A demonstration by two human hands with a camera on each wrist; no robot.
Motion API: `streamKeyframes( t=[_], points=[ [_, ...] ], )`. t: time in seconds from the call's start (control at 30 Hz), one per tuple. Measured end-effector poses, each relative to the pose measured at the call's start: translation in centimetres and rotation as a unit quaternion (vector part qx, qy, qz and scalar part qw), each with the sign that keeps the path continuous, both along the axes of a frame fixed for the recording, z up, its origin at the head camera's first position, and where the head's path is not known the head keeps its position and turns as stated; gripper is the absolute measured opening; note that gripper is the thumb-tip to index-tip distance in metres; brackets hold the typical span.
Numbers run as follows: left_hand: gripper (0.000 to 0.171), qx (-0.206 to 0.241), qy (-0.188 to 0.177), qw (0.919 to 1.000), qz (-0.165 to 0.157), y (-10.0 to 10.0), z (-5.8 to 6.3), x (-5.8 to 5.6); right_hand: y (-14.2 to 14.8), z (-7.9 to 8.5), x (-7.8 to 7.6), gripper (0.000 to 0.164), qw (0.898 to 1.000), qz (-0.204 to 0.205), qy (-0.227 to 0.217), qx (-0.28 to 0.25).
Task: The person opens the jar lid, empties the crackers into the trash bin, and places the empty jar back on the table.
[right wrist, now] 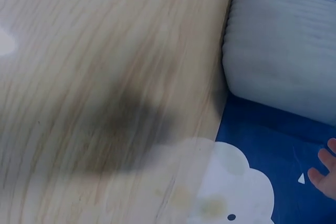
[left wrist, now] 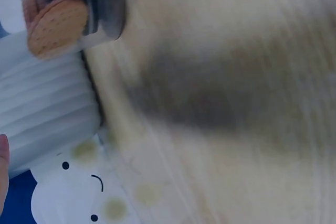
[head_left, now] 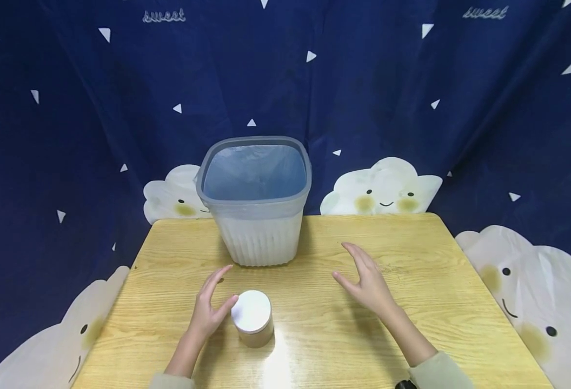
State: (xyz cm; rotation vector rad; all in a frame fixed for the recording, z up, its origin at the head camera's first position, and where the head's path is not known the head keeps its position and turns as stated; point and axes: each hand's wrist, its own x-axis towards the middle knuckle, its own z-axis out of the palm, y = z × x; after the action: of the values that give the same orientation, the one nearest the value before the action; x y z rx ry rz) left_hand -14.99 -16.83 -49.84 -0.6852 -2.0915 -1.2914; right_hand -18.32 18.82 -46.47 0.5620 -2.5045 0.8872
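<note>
A short cylindrical jar [head_left: 252,313] with a white lid stands upright near the table's front. My left hand [head_left: 207,310] is spread just left of it, with the thumb tip at the lid's edge; contact there is unclear. To the right, my right hand [head_left: 370,289] hovers over the table, fingers and thumb apart, holding nothing. Brown, round biscuit shapes [left wrist: 58,27] beside dark fingers and a silvery surface show in the left wrist view; whether they are real or printed I cannot tell. Only fingertips [right wrist: 328,169] of the right hand appear in its wrist view.
Behind the jar, at the table's back edge, stands a whitish ribbed bin [head_left: 261,237] with a grey rim and open top. The wooden table [head_left: 314,346] meets a dark blue curtain [head_left: 363,81] printed with clouds and triangles.
</note>
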Motion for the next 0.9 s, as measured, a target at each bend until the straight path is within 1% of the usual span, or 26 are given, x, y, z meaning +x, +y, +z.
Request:
streamKeyframes(
  t=[0.07, 0.13, 0.2, 0.27, 0.4, 0.5, 0.6, 0.7, 0.9],
  points=[
    [0.059, 0.011, 0.003, 0.9999, -0.009, 0.3, 0.5, 0.5, -0.3, -0.1, 0.2, 0.068, 1.0, 0.007, -0.002, 0.003],
    [0.058, 0.025, -0.009, 0.9995, -0.02, 0.6, 0.9, 1.0, -0.6, -0.3, 0.3, 0.068, 1.0, 0.014, -0.002, 0.005],
    [0.057, 0.041, -0.022, 0.9983, -0.035, 0.7, 0.9, 1.3, -0.8, -0.5, 0.3, 0.068, 1.0, 0.02, -0.002, 0.004],
    [0.058, 0.056, -0.034, 0.9965, -0.051, 0.7, 0.4, 1.3, -1.1, -0.6, 0.4, 0.068, 1.0, 0.025, -0.003, 0.004],
    [0.062, 0.082, -0.052, 0.9918, -0.084, 0.3, -1.3, 1.1, -1.6, -0.7, 0.6, 0.067, 0.999, 0.036, -0.013, 0.0],
    [0.064, 0.091, -0.062, 0.9894, -0.095, 0.2, -2.2, 1.3, -2.1, -0.8, 0.7, 0.067, 0.999, 0.045, -0.02, 0.002],
    [0.064, 0.095, -0.072, 0.988, -0.099, 0.2, -2.5, 1.6, -2.5, -0.9, 0.7, 0.067, 0.999, 0.05, -0.019, 0.008],
    [0.064, 0.097, -0.076, 0.9878, -0.095, 0.2, -2.8, 2.0, -2.9, -1.0, 0.8, 0.066, 0.998, 0.053, -0.018, 0.013],
    [0.065, 0.084, -0.073, 0.9896, -0.091, 0.0, -3.5, 2.6, -3.7, -1.0, 1.0, 0.067, 0.997, 0.062, -0.032, 0.017]
  ],
)
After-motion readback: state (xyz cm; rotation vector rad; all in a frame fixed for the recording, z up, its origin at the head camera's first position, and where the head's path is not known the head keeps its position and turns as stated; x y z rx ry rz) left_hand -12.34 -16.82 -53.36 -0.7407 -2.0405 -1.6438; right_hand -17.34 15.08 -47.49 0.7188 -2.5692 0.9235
